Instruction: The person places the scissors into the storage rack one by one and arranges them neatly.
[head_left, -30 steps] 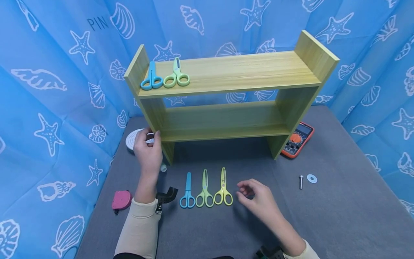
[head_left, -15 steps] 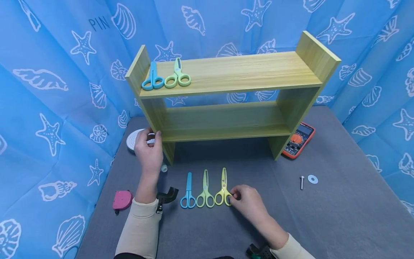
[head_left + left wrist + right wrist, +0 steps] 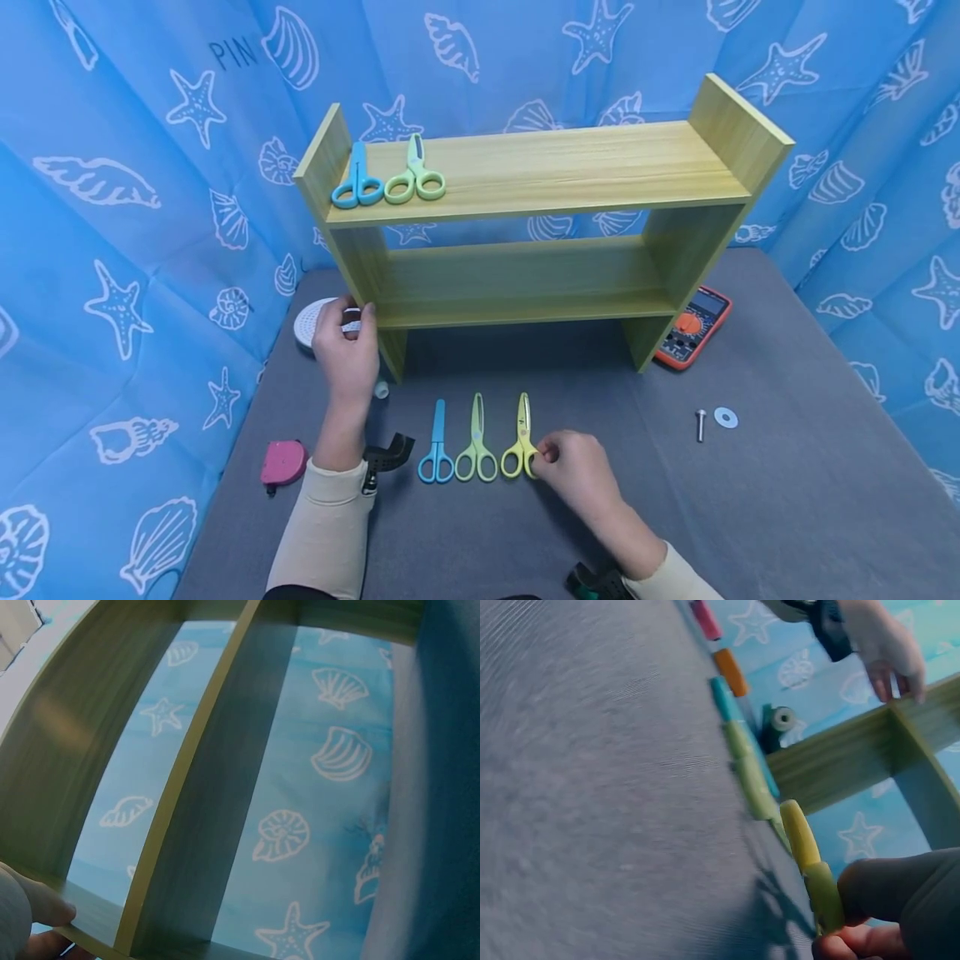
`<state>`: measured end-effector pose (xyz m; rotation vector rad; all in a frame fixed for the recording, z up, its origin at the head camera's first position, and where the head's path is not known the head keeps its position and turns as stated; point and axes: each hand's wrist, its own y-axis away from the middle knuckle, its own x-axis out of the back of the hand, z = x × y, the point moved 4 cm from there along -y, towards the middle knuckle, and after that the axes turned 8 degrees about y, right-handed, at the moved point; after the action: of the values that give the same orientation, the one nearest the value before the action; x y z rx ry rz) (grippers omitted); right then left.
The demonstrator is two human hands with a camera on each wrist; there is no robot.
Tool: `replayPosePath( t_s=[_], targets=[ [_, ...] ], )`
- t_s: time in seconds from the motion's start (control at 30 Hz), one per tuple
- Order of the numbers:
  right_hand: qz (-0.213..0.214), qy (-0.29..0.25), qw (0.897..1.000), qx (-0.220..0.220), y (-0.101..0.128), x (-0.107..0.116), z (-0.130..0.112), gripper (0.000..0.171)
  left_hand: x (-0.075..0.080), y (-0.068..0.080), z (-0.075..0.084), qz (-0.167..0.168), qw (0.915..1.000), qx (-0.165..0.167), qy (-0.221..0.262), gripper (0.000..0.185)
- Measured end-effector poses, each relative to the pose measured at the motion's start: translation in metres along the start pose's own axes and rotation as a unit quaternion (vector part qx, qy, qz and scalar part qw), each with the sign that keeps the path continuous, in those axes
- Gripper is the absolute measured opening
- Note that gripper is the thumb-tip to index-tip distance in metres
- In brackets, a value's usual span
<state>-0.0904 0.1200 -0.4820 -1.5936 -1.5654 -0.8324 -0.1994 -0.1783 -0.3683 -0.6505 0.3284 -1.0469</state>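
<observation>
Right hand (image 3: 573, 467) pinching the yellow scissors (image 3: 521, 440) on the mat; left hand (image 3: 343, 350) gripping the shelf (image 3: 540, 171).

The yellow scissors are lying flat on the grey mat (image 3: 787, 500), rightmost in a row with green scissors (image 3: 476, 442) and blue scissors (image 3: 436, 446) just beside them; the right fingers are closing on the near handle loop. The left hand's fingers are curling round the shelf's left upright near its foot, a white disc (image 3: 307, 321) sitting just behind it. Two more scissors (image 3: 386, 175) are resting on the top board. A multimeter (image 3: 693, 325) is lying by the right leg, a bolt (image 3: 699, 423) and washer (image 3: 724, 417) well to the right, a pink tape (image 3: 282, 463) near the left sleeve.
</observation>
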Motion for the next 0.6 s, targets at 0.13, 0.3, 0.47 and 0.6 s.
replayPosePath(
  t_s=[0.13, 0.3, 0.47, 0.6],
  targets=[
    [-0.027, -0.030, 0.999, -0.028, 0.003, 0.008, 0.000, 0.015, 0.000, -0.001, 0.001, 0.001, 1.0000, 0.002, 0.000, 0.018],
    [-0.028, -0.037, 0.998, -0.034, 0.009, 0.021, -0.002, 0.017, 0.000, -0.001, 0.001, 0.005, 1.0000, 0.006, 0.002, 0.017],
    [-0.025, -0.039, 0.998, -0.036, 0.014, 0.035, -0.007, 0.016, 0.000, -0.001, 0.002, 0.010, 0.9999, 0.000, 0.006, 0.017],
    [-0.026, -0.046, 0.998, -0.046, 0.016, 0.048, -0.011, 0.015, 0.000, -0.001, 0.002, 0.008, 0.9999, 0.006, 0.006, 0.017]
  ],
)
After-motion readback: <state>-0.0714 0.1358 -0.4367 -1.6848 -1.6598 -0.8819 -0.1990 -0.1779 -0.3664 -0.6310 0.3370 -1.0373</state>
